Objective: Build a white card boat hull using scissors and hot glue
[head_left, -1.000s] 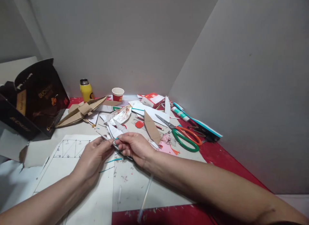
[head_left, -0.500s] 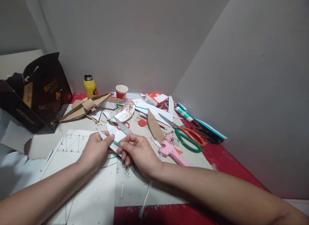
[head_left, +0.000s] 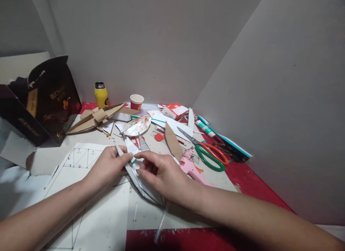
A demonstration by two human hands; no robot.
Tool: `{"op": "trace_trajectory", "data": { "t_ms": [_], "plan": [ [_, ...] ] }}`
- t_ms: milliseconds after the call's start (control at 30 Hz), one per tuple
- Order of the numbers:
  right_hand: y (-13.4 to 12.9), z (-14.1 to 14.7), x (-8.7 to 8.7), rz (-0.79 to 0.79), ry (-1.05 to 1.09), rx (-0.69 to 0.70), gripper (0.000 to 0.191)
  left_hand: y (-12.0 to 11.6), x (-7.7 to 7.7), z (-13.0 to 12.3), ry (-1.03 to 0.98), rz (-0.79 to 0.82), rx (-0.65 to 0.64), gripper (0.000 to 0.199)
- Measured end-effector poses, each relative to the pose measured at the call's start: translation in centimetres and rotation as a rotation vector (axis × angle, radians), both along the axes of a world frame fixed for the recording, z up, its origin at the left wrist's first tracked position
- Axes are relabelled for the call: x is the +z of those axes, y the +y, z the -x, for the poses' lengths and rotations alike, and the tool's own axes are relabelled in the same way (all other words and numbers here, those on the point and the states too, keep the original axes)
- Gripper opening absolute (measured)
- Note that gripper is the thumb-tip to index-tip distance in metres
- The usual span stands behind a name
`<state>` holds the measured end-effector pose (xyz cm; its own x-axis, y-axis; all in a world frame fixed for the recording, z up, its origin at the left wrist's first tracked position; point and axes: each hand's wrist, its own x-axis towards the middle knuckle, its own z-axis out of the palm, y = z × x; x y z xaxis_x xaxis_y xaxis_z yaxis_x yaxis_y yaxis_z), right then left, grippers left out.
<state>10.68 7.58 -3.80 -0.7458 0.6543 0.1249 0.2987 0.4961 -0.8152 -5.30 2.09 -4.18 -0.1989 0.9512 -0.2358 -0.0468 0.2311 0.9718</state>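
Note:
Between my hands is a long, pointed piece of folded white card (head_left: pixel 144 188), boat-like in outline, with a small teal mark near its middle. My left hand (head_left: pixel 114 159) is closed on its left edge, thumb on top. Over the piece's right side hovers my right hand (head_left: pixel 161 172), its index finger reaching towards my left thumb and its own thumb held apart. Whether those fingertips touch the card is hard to tell. Under the left forearm lies a paper sheet with a ruled drawing (head_left: pixel 81 157).
A pink glue gun (head_left: pixel 190 164) and scissors with green and orange handles (head_left: pixel 210 155) lie right of the hands. Behind are a brown cardboard boat shape (head_left: pixel 98 118), a yellow bottle (head_left: pixel 101 96), a paper cup (head_left: pixel 136 101) and paper scraps. A black box (head_left: pixel 51 103) stands left.
The white card piece has turned, so more of its near end shows. My right hand's fingers have spread from a pinch, and the hand has shifted slightly right.

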Motion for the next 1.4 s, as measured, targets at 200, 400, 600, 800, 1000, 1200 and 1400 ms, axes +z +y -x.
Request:
{"op": "trace_trajectory", "data": {
  "t_ms": [200,400,600,800,1000,1200,1400],
  "plan": [
    [0.7,0.5,-0.5,-0.178,-0.017,0.173,0.019,0.0,-0.1,-0.2,0.0,0.039,-0.059,0.042],
    [1.6,0.8,-1.2,-0.349,-0.19,0.177,0.011,0.0,-0.5,-0.3,-0.229,0.011,-0.104,0.025],
    [2.6,1.5,-1.3,0.155,-0.032,-0.058,0.012,-0.3,-1.8,-0.9,-0.258,-0.025,-0.039,0.085],
    [2.8,1.3,-0.6,-0.325,-0.239,0.124,0.01,-0.2,-2.2,-1.5,0.013,-0.145,-0.02,0.034],
    [2.2,1.9,0.1,-0.879,-0.5,0.311,0.013,-0.6,-2.9,-1.9,0.053,-0.095,-0.036,0.025],
    [4.2,1.1,2.5,-0.959,-0.376,0.003,0.016,-1.0,-3.3,-2.7,-0.041,-0.006,-0.065,0.02],
    [6.2,-3.2,4.5,-0.71,-0.102,-0.335,0.019,-0.1,-2.1,-1.0,-0.122,-0.009,-0.02,0.033]
  ]
}}
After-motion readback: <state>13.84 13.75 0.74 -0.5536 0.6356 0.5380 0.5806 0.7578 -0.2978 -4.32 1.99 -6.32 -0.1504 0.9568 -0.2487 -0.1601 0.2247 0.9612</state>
